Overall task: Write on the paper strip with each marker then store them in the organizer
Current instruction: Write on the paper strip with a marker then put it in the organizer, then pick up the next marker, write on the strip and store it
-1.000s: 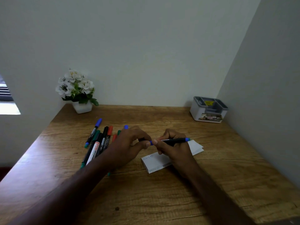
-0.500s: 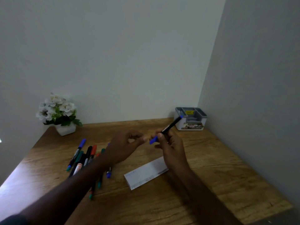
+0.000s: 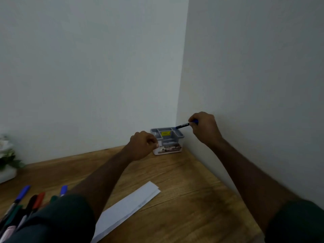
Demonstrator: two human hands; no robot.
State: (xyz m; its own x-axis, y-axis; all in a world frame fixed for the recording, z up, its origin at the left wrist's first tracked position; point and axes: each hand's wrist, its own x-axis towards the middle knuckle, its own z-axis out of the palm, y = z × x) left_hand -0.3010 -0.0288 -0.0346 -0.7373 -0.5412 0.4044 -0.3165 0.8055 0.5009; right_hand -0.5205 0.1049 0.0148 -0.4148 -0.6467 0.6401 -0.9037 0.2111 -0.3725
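Observation:
My right hand grips a blue marker and holds it slanted over the right rear of the grey-and-white organizer in the desk's far corner. My left hand is curled against the organizer's left front side; I cannot see anything in it. The white paper strip lies on the wooden desk between my forearms. Several more markers with blue, red, green and black caps lie at the lower left, partly hidden by my left sleeve.
A white pot of white flowers stands at the left edge against the back wall. Two walls meet right behind the organizer, and the right wall runs along the desk's right edge.
Both hands have reached from above the paper strip to the organizer in the corner. The right hand carried the blue marker there. My view has swung right and closer to the corner.

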